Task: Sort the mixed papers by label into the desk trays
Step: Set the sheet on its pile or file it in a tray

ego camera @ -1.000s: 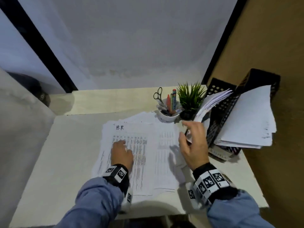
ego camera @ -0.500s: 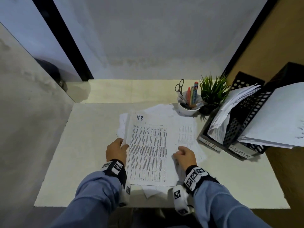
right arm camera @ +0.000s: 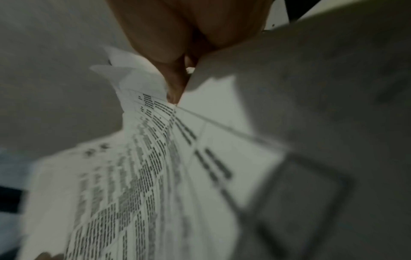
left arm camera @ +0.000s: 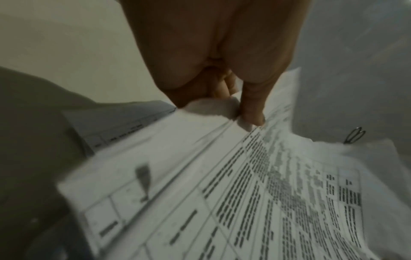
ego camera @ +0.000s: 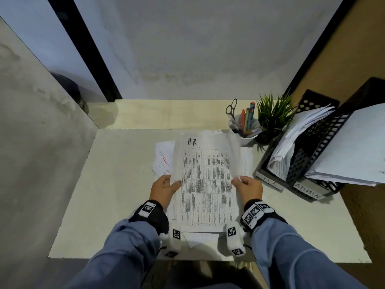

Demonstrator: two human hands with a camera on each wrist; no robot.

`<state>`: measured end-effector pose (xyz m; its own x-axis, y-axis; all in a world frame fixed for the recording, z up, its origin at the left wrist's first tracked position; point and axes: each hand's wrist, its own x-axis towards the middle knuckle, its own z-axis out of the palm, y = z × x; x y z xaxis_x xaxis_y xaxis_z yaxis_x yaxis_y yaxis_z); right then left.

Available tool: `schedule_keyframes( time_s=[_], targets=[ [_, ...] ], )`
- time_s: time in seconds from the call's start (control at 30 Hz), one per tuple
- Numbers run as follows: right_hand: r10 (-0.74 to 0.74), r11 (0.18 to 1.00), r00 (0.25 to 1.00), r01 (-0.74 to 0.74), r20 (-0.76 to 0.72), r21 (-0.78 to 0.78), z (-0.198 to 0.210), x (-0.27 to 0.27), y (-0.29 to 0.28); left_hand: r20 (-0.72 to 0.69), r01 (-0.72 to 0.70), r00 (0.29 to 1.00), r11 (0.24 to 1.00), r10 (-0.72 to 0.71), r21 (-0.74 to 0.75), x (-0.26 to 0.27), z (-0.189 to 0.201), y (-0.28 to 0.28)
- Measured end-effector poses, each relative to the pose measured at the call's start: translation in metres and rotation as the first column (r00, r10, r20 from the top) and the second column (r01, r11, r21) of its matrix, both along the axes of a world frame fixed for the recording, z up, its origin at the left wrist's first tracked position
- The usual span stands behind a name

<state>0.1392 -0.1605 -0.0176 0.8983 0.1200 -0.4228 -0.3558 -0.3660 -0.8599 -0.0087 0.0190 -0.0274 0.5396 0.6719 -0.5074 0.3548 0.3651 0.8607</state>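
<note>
A printed sheet marked "H.R" [ego camera: 206, 180] is lifted off the desk between both hands. My left hand [ego camera: 164, 189] pinches its left edge, thumb on top; the left wrist view shows the same sheet [left arm camera: 255, 184] under that thumb. My right hand [ego camera: 249, 187] pinches the right edge, where the paper [right arm camera: 144, 158] bunches at the fingers. More loose papers [ego camera: 163, 161] lie beneath on the desk. At the right stand black mesh trays: one labelled "H R" [ego camera: 269, 181] and one labelled "ADMIN" [ego camera: 308, 191], both holding white sheets.
A white cup with scissors and pens [ego camera: 243, 126] and a small potted plant [ego camera: 273, 117] stand behind the papers, beside the trays. The pale desk top [ego camera: 116, 195] reaches left to a grey wall. A brown wall [ego camera: 354, 59] bounds the right side.
My right hand came back from the trays to the sheet's right edge. Both hands took hold of the "H.R" sheet and raised it off the pile.
</note>
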Motion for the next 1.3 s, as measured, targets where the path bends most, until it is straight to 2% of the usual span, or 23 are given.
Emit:
schedule_keyframes(
  time_s=[0.1,0.2,0.27,0.33,0.43,0.57,0.67,0.73,0.83,0.97,1.13,1.2,1.3],
  targets=[
    [0.074,0.996,0.997,-0.074,0.014,0.039,0.009,0.0,0.001,-0.034,0.023,0.999,0.995,-0.019,0.098,0.003,-0.002,0.0],
    [0.127,0.988,0.978,-0.111,0.165,-0.103,0.011,0.003,-0.003,-0.043,-0.007,0.999,0.996,0.011,0.088,0.0,-0.006,0.0],
    [0.126,0.982,0.971,-0.093,0.203,-0.166,0.008,0.008,-0.008,-0.032,-0.028,0.999,0.998,0.03,0.06,-0.002,-0.005,-0.001],
    [0.136,0.98,0.975,-0.105,0.177,-0.17,0.004,0.011,-0.012,-0.039,-0.032,0.999,0.999,0.033,0.036,-0.004,-0.005,-0.004],
    [0.127,0.987,0.989,-0.119,0.079,-0.105,0.004,0.014,-0.016,-0.089,-0.01,0.996,0.996,0.018,0.088,-0.007,-0.006,-0.003],
    [0.048,0.976,0.991,-0.02,0.125,-0.216,-0.004,0.017,-0.03,-0.125,0.009,0.992,0.985,0.012,0.17,-0.014,-0.006,0.001],
    [-0.173,0.954,0.982,0.186,0.074,-0.236,-0.007,0.02,-0.046,-0.116,0.0,0.993,0.986,0.02,0.166,-0.018,-0.009,0.004],
    [-0.247,0.948,0.969,0.245,0.014,-0.204,-0.009,0.02,-0.051,-0.157,0.011,0.987,0.984,0.018,0.177,-0.021,-0.01,0.007],
    [-0.266,0.958,0.963,0.258,-0.044,-0.128,-0.003,0.017,-0.05,-0.198,0.053,0.98,0.982,-0.016,0.183,-0.022,-0.017,0.011],
    [-0.176,0.984,0.975,0.178,-0.132,0.003,0.014,0.013,-0.043,-0.163,0.03,0.987,0.991,-0.009,0.129,-0.018,-0.014,0.007],
    [-0.104,0.995,0.959,0.102,-0.262,-0.022,-0.002,0.02,-0.034,-0.097,0.068,0.994,0.991,-0.056,0.119,-0.016,-0.013,0.004],
    [-0.154,0.987,0.946,0.163,-0.285,0.01,-0.002,0.02,-0.032,-0.074,0.053,0.996,0.997,-0.048,0.061,-0.016,-0.013,0.003],
    [-0.234,0.937,0.92,0.3,-0.314,0.181,-0.001,0.012,-0.025,-0.052,0.051,0.997,0.998,-0.05,0.023,-0.015,-0.011,0.002]
  ],
)
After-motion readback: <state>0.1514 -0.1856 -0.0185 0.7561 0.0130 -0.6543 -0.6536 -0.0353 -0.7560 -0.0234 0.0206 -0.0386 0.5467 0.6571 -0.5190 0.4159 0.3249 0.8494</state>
